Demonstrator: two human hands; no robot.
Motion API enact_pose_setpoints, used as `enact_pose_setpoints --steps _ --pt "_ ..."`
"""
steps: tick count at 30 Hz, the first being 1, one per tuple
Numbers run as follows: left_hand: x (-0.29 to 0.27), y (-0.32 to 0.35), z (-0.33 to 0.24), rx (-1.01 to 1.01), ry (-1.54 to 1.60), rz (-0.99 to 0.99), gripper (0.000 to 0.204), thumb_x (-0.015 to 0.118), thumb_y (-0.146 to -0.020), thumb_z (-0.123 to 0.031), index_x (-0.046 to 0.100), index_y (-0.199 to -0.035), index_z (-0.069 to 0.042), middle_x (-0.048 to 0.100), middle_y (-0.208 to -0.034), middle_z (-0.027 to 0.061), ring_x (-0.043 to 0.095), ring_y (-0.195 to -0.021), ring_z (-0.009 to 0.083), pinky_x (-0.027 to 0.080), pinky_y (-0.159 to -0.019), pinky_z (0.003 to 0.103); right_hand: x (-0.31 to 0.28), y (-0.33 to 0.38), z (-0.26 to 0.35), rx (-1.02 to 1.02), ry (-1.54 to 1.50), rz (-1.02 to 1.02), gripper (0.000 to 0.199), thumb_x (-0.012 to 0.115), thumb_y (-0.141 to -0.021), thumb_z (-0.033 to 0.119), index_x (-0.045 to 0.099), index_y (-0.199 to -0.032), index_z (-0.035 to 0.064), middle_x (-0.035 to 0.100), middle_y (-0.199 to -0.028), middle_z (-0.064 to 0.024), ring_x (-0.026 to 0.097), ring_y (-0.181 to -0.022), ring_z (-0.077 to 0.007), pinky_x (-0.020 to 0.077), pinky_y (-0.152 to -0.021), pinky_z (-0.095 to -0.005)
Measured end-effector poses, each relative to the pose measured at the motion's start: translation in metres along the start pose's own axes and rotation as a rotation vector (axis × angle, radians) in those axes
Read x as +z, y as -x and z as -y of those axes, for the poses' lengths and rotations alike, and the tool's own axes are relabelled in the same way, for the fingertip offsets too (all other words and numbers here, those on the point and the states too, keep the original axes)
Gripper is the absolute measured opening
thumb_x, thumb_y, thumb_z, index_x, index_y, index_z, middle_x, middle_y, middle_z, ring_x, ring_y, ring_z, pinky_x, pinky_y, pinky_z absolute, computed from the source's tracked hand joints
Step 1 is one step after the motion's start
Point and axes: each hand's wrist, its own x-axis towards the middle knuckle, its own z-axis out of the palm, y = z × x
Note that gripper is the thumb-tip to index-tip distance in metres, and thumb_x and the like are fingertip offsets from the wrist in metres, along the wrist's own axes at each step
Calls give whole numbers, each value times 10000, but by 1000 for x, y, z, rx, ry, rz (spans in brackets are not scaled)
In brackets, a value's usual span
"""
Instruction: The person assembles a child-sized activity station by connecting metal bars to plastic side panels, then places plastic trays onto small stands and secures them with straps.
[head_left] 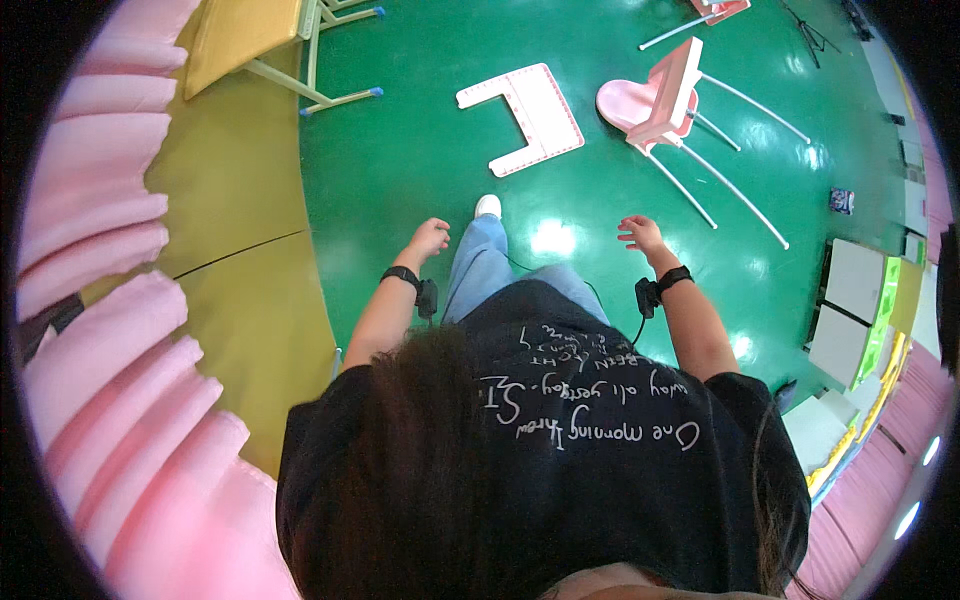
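My left hand point(431, 238) hangs in front of my left hip, its fingers loosely bent and nothing visible in them. On the other side, my right hand point(640, 234) is held out over the green floor with its fingers apart, touching nothing. Ahead of my feet lies a flat white-and-pink U-shaped panel point(540, 110), its notch facing left. To its right is a pink child's high chair point(665, 100) with long pale legs stretching away to the right; it appears tipped over. The chair is nearer my right hand, and neither hand reaches it or the panel.
A yellow table point(240, 40) with metal legs stands at the far left. Pink draped cloth point(110, 200) runs along the left side. Pale low cabinets point(850, 300) line the right. Part of another pink chair point(715, 10) and a black tripod point(810, 30) show at the top right.
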Motion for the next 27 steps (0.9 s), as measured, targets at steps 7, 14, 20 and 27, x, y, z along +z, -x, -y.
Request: enact_pose_setpoints --steps 7,14,20,27 --pt "-90 -195 -11 277 -374 -191 221 515 -766 -141 582 -959 -59 627 -909 133 601 -842 278 474 -715 374 65 -88 54 -95 85 -12 264 499 -878 253 562 -1019 39 635 -993 -62 627 -857 -178 480 -647 -309" --pt "-101 -365 -61 343 -518 -185 242 510 -782 -133 594 -1002 -77 617 -990 159 583 -924 314 466 -781 399 93 -171 48 -65 89 -15 209 475 -900 211 565 -982 41 638 -967 -58 622 -849 -167 463 -666 -284" --pt "-67 -414 1 283 -612 -93 246 531 -766 -127 596 -999 -80 591 -1028 154 551 -985 321 448 -824 408 49 -194 29 -198 96 -191 217 466 -920 214 558 -974 25 632 -999 -63 615 -867 -164 453 -695 -279" --pt "-49 -399 -4 353 -873 -433 258 562 -771 -180 550 -991 -46 525 -1051 133 500 -1025 318 440 -837 457 10 -160 94 -424 48 -503 211 451 -933 183 573 -923 11 640 -974 -80 622 -862 -173 457 -699 -274"
